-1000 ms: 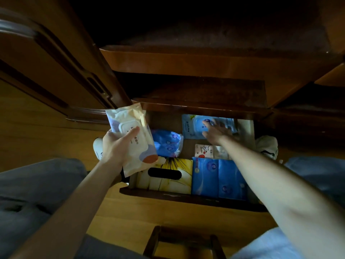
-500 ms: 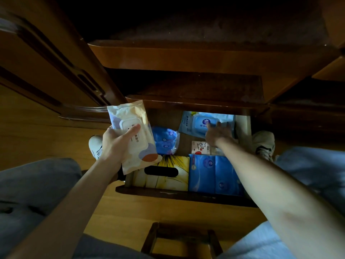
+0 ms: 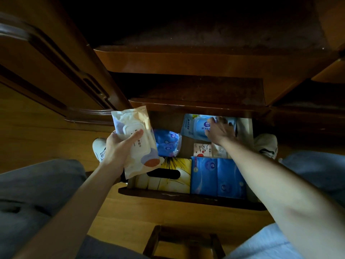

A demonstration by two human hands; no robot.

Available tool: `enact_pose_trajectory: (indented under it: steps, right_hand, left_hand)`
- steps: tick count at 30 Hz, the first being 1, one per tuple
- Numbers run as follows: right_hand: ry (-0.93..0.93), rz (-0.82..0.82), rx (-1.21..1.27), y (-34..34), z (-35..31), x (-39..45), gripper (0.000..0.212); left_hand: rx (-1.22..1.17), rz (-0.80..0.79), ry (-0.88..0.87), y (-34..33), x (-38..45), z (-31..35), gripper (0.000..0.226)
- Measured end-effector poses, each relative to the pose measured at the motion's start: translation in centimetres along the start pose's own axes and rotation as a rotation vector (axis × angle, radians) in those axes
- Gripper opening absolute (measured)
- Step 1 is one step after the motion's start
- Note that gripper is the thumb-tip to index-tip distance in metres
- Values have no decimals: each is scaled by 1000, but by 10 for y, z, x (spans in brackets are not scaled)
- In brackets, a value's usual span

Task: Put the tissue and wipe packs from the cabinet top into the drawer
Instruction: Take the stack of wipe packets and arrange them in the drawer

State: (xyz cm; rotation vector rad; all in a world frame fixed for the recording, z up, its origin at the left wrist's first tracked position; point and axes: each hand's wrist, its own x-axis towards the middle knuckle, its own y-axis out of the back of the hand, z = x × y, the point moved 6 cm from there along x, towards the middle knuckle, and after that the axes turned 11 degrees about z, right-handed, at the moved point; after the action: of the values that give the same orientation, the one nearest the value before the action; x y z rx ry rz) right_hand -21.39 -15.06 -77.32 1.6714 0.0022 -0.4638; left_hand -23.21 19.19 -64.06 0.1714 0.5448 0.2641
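A: From the head view, what did the left hand [image 3: 119, 146] have?

B: It gripped a cream wipe pack [image 3: 135, 139], thumb across the lid, fingers curled behind. The pack was held up in the air over the near left corner of the open drawer [image 3: 186, 198], tilted, its lower corner hanging just above a yellow tissue box [image 3: 168, 176].

A: And the right hand [image 3: 220, 130]?

B: It reached into the far end of the drawer and lay on a pale blue wipe pack [image 3: 196, 126]. Whether its fingers pressed flat or curled round the pack's edge could not be told; it was dim there.

A: What lay near that hand?

B: Just nearer than its wrist sat a small white tissue pack [image 3: 202, 149]. Nearer again, under the forearm, two blue tissue packs [image 3: 217, 176] stood side by side, touching the yellow box on their left. Between the two hands lay a crumpled blue pouch [image 3: 167, 143], beside the cream pack.

A: Anything outside the drawer?

B: A white shoe [image 3: 99, 147] showed just left of the left hand, another shoe [image 3: 266, 144] right of the right forearm, both on the wood floor [image 3: 149, 217].
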Motion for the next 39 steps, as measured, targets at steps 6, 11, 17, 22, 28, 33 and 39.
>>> enact_pose_trajectory:
  steps: [6,11,17,22,28,33,39]
  right_hand:
    - [-5,-229,140,-24,-21,21,77]
    - [31,-249,179,-37,-20,6,77]
    - [43,-133,173,-25,-21,2,72]
    - [20,-39,592,17,-39,-29,38]
    - [-79,-409,1165,54,-70,-94,93]
    - [-264,-303,1451,55,-49,-110,46]
    - [-450,-330,1482,42,-23,-120,47]
  left_hand:
    - [78,-19,41,-5,-5,-5,27]
    - [147,-78,2,-24,-7,1,19]
    - [118,-116,-12,-37,-5,1,21]
    - [114,-184,82,-49,2,-10,22]
    - [332,-289,-124,-60,-6,1,8]
    - [370,-335,-131,-60,-18,4,25]
    - [386,-320,-96,-56,-21,-6,25]
